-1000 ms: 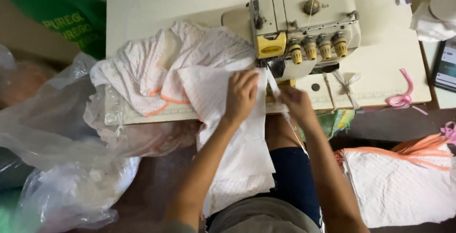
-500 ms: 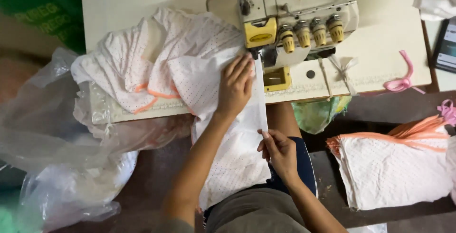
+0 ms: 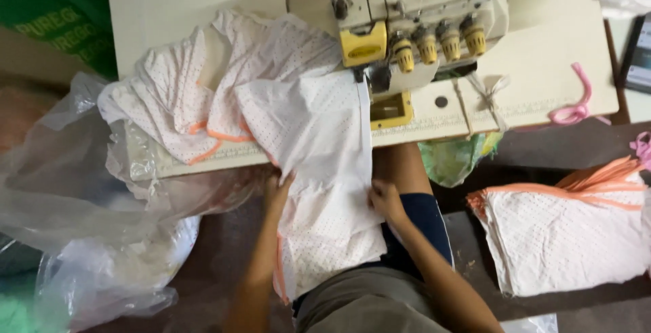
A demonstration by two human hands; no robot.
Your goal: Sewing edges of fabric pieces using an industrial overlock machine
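1. The step in hand looks like lining up a seam: a white dotted fabric piece (image 3: 319, 170) hangs from the sewing machine (image 3: 413, 28) at upper centre, over the front edge of the table (image 3: 542, 68), down to the lap at lower centre.
2. The left hand (image 3: 277, 194), left of centre, grips the cloth's left edge just below the table edge; fingers closed on it, partly hidden.
3. The right hand (image 3: 385, 201), at centre, pinches the right edge; both forearms rise from the bottom of the frame.
4. The next move, I judge, calls for matched edges and even tension up to the presser foot; slack would skew the seam.
5. A stack of finished pieces (image 3: 569, 238) lies at lower right; clear plastic bags (image 3: 88, 224) at left.
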